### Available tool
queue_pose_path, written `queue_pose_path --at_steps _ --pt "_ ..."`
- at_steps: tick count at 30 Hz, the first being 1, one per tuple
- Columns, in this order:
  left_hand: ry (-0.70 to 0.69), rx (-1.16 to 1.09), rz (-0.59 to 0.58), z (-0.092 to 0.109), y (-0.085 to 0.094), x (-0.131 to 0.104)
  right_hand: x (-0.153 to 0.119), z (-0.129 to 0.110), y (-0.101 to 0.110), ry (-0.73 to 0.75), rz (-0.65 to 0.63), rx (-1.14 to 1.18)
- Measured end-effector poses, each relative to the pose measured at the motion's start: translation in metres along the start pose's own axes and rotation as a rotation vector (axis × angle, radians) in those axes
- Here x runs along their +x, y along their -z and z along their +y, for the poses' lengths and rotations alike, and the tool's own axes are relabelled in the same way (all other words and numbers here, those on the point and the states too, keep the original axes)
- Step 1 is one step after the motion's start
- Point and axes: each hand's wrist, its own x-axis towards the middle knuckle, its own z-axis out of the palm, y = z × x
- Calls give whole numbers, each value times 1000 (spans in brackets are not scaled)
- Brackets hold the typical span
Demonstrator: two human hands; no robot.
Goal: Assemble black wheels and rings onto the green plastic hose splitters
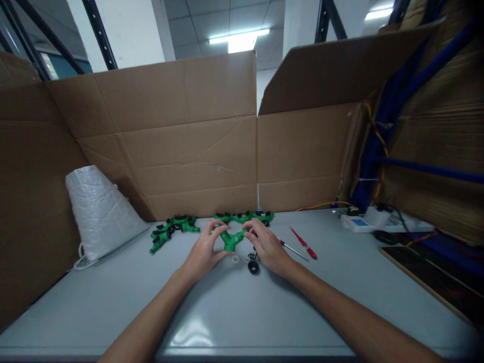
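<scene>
A green Y-shaped hose connector (232, 241) is held just above the table, between both hands. My left hand (205, 250) is closed on its left side, with the thumb at the bottom and fingers over the left branch. My right hand (265, 246) pinches the tip of the right branch; whether a small part is also between those fingertips is hidden. Below lie a black ring nut (253, 267), a white ring (235, 259) and several small black rings (251, 256), close to my right hand.
More green connectors with black parts lie at the back left (174, 229) and back middle (242, 218). To the right rest a red screwdriver (303, 243) and a metal-shafted one (294, 249). A power strip (359, 224), white foam bag (102, 214) and cardboard walls (189, 146) surround the table (227, 317).
</scene>
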Motion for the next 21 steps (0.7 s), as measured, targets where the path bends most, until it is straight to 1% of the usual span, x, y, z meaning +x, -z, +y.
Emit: queue_pose_path --at_steps 6,12,14,18,21 --pt "115 -169 71 -4 -10 -2 -1 0 -2 -116 32 71" --pt "300 -468 86 -7 -20 -2 -3 -4 -1 -125 55 38" --pt "329 -534 68 -9 -23 -1 -3 -7 0 -116 56 29" --pt "358 -614 -13 -8 -24 1 -3 -11 1 -99 62 16" --pt "374 -659 -19 -3 -21 3 -3 -10 1 -83 61 10"
